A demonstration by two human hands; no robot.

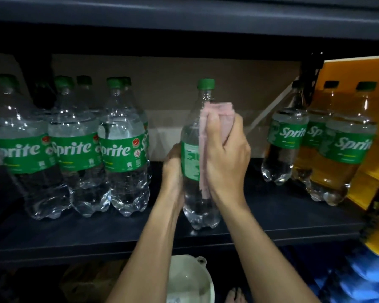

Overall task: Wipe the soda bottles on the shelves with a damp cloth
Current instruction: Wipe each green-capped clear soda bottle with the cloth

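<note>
- White basin (189, 281) sits low between the forearms, under the shelf (271, 217).
- Left hand (173, 171) grips the centre soda bottle (193, 169) at label height; its fingers are mostly hidden, probably wrapped behind.
- Right hand (225, 156) clutches the pink cloth (206, 125) against the bottle's shoulder.
- Bottle is upright at the shelf's front, apart from the other Sprite bottles (74, 149).

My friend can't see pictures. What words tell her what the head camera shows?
The right hand grips a pink cloth against a clear Sprite bottle at the front of a dark shelf, while the left hand holds the bottle's other side. More Sprite bottles stand to the left and right, and a white basin sits below.
</note>
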